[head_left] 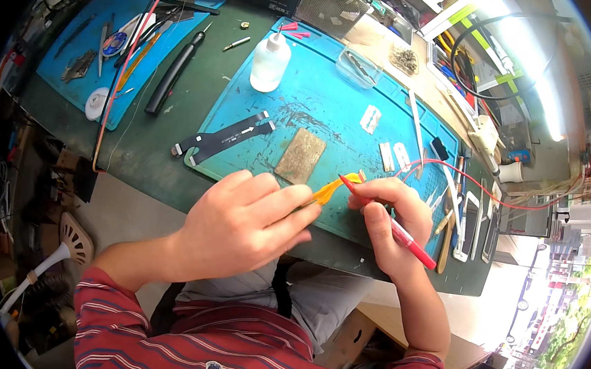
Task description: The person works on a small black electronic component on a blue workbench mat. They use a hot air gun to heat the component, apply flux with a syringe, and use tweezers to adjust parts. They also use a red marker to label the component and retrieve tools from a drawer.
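My left hand (255, 209) is closed on one end of a thin yellow flex cable (331, 191), just beyond the mat's front edge. Its fingertips partly hide that end. In my right hand (397, 220) is a red marker pen (409, 240) with a pale band on its barrel. The pen's red tip points left and touches or nearly touches the cable's free end; I cannot tell which. Behind my left hand, a worn brownish metal plate (301, 156) lies flat on the blue mat (305, 60). Two dark ribbon cables (233, 138) lie to its left.
A clear squeeze bottle (271, 61) and a small clear box (360, 68) stand at the back of the mat. A razor blade (370, 119) lies on the right. A red wire (476, 181) arcs past my right hand. Left, a black pen-shaped tool (177, 71).
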`<control>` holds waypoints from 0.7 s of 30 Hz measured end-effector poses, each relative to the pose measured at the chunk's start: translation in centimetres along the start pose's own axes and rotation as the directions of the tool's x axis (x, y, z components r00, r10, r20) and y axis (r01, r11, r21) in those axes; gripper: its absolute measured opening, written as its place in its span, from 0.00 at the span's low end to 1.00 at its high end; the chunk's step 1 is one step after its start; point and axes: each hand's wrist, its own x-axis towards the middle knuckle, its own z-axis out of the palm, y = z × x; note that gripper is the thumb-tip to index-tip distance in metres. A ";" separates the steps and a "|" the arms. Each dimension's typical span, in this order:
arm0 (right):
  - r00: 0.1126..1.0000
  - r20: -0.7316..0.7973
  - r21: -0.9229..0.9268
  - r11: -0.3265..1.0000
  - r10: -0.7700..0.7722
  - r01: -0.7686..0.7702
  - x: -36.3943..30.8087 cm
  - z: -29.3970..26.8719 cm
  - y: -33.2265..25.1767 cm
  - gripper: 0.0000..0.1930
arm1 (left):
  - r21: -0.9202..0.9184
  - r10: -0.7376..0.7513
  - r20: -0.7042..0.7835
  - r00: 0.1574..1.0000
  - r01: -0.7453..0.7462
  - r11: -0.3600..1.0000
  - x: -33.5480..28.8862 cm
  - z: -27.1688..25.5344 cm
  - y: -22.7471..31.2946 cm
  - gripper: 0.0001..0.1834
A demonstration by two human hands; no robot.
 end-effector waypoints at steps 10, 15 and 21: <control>0.990 0.118 0.135 0.986 0.082 -0.098 0.8 -0.6 0.8 0.05 | 0.188 0.093 0.026 0.995 -0.097 0.977 -0.9 0.3 -0.6 0.19; 0.990 0.123 0.098 0.992 0.065 -0.077 0.6 -0.3 0.6 0.05 | 0.251 0.125 0.027 0.992 -0.128 0.960 -1.0 0.6 -0.5 0.18; 0.993 0.117 0.024 1.000 0.008 -0.011 0.7 0.0 0.7 0.04 | 0.255 0.124 0.034 0.992 -0.128 0.958 -0.9 0.8 -0.5 0.17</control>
